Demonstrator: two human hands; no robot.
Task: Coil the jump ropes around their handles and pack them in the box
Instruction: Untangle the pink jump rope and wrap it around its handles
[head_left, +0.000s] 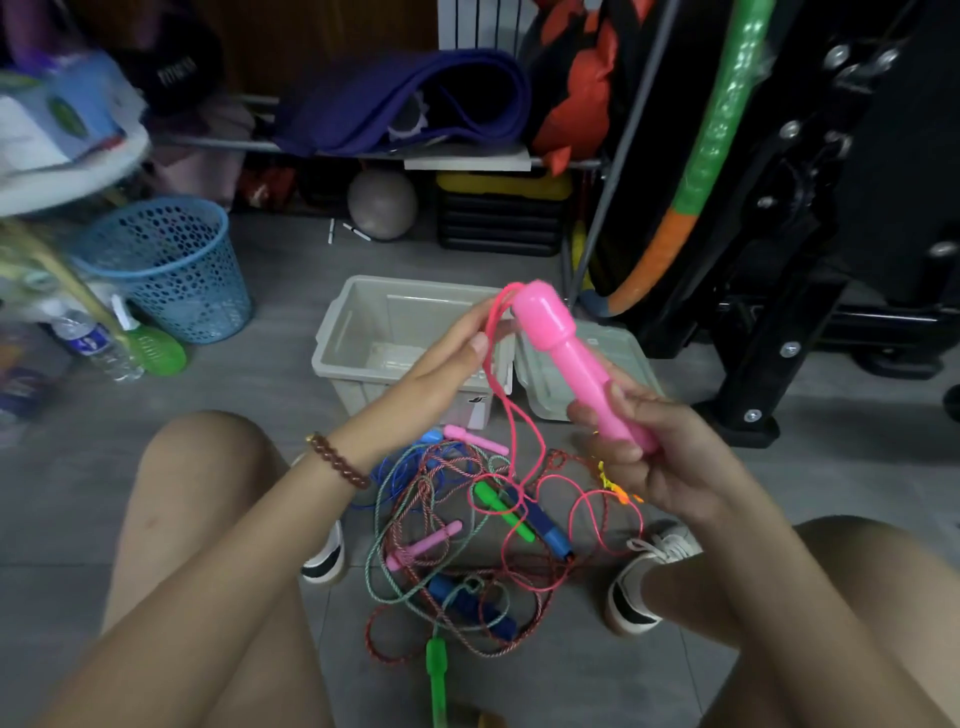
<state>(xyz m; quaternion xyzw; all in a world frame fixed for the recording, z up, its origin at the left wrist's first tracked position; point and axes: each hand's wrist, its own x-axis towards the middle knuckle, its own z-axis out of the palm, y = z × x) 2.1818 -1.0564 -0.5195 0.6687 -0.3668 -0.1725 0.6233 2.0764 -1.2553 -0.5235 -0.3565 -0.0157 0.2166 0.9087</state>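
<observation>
My right hand grips the lower end of a big pink jump-rope handle, tilted with its cap up and to the left. My left hand pinches the thin pink cord just below the cap; the cord hangs down into a tangled pile of ropes on the floor between my feet. In the pile lie green, blue and small pink handles. The open grey plastic box stands behind my hands, its lid beside it on the right.
A blue mesh basket and a water bottle stand at the left. A black frame with a green-orange hoop fills the right. A shelf with a purple mat and a grey ball lies behind the box.
</observation>
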